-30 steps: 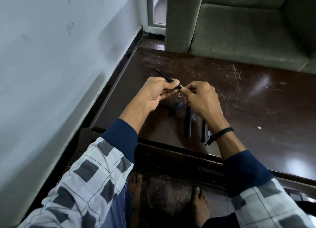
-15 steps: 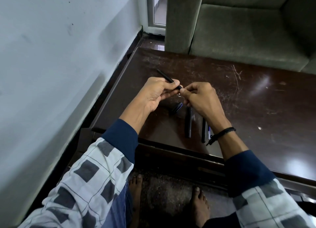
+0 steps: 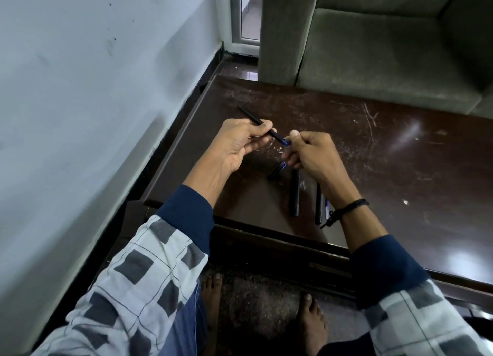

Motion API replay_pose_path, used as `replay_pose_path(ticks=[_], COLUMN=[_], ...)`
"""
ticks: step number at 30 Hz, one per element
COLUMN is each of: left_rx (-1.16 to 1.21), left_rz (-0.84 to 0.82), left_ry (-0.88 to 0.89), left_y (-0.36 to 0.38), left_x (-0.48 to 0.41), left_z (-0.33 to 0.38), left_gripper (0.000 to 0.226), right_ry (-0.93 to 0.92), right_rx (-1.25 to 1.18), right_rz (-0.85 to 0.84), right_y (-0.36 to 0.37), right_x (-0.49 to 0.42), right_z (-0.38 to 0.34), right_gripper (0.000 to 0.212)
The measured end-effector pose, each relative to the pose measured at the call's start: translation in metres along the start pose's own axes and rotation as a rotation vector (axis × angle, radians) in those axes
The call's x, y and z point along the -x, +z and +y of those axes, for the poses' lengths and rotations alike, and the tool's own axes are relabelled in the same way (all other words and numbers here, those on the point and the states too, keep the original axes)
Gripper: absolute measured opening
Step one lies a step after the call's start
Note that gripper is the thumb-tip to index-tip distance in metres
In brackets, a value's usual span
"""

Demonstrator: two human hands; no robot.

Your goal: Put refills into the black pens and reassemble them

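Scratches and pale scuffs cover the dark brown table [image 3: 373, 147], a low glossy top whose near edge runs across the person's knees. To its left a pale wall [image 3: 80, 89] runs down to a black skirting, and at the far side stands a grey-green upholstered sofa [image 3: 386, 51], with a white-framed door or window [image 3: 246, 14] in the corner between wall and sofa. Below the near edge, two bare feet rest on a speckled floor [image 3: 261, 297].

Two hands work above the table's left part. The left hand [image 3: 237, 145] pinches one black pen barrel [image 3: 256, 119] between thumb and fingers; the barrel slants from far left down to near right, its blue-tipped end [image 3: 285, 142] pointing at the right hand [image 3: 312, 155]. That hand is curled closed, thumb on top, just beside the blue tip; whether it grips a small part there cannot be told. A black cord bracelet [image 3: 346, 209] circles the right wrist.

On the table under the right hand lie more pieces. One short black cap-like piece with a blue edge [image 3: 277, 170] sits nearest the hands. Two long black barrels lie side by side, pointing toward the near edge: the left barrel [image 3: 294, 195] in full view, the right barrel [image 3: 318, 206] partly behind the wrist. Something thin and blue-white [image 3: 323, 206] lies touching the right barrel; what it is cannot be told.
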State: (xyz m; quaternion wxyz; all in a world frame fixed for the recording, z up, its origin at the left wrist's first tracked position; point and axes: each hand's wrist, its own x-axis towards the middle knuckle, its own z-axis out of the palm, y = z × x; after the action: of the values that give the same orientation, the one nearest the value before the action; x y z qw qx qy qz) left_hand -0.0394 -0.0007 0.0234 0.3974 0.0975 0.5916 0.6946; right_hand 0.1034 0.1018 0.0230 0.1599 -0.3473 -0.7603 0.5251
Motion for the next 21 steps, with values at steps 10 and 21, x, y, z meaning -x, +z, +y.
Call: replay_pose_path(ticks=[10,21], left_rx=[-0.023,0.005], left_rz=[0.044,0.040], left_ry=[-0.017,-0.019], left_y=[-0.012,-0.014], left_x=[-0.007,-0.009], left_z=[0.002,0.003], left_gripper=[0.016,0.014], right_ry=[-0.230,-0.097], right_rx=[0.845,0.577], right_rz=[-0.118,0.005], right_y=[0.013,0.004], right_x=[0.009,0.005], right_z=[0.009,0.004], right_gripper=[0.037,0.020])
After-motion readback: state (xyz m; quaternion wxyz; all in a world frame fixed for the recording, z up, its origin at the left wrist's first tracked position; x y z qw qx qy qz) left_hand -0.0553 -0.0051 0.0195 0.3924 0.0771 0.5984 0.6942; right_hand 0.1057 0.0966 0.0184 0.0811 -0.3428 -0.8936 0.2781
